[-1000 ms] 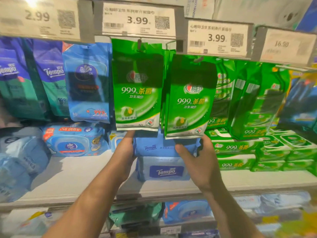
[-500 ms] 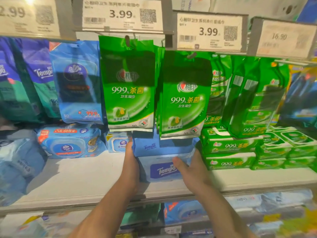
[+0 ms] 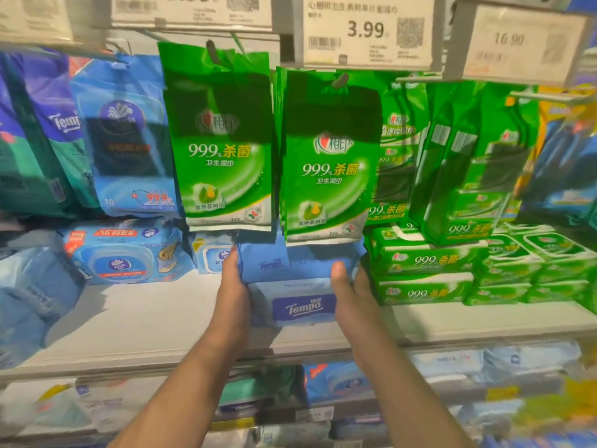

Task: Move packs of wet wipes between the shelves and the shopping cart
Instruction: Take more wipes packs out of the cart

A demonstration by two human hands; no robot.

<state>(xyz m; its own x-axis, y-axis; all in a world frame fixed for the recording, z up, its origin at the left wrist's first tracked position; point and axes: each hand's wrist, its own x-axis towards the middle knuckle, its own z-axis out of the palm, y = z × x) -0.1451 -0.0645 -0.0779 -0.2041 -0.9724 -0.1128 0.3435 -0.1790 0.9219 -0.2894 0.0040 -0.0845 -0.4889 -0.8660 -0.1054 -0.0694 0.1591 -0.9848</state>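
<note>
I have both hands on the upper blue pack (image 3: 292, 260), which sits on top of a lower blue pack (image 3: 298, 305) on the white shelf (image 3: 145, 318). My left hand (image 3: 231, 287) presses flat against the upper pack's left end, fingers straight. My right hand (image 3: 350, 292) grasps its right end, thumb hooked over the front and fingers tucked behind.

My worry is the two green hanging packs, the left one (image 3: 223, 140) and the right one (image 3: 329, 160), whose bottom edges overlap the top of the pack I hold. If I lift it upward instead of drawing it straight out, I judge it would catch those and swing them, or unhook one from its peg. The lower pack could also be dragged forward with it and tip off the shelf edge. To the right, the stack of green packs (image 3: 423, 270) sits just beside my right hand, so a sideways pull might nudge it.

Counting what I can: two blue packs in my stack, two green hanging packs facing front with more hanging behind them, and three price tags readable or partly so, the clearest one (image 3: 365, 30) above. The green stacks farther right are too blurred to count. The cart is not in view.
</note>
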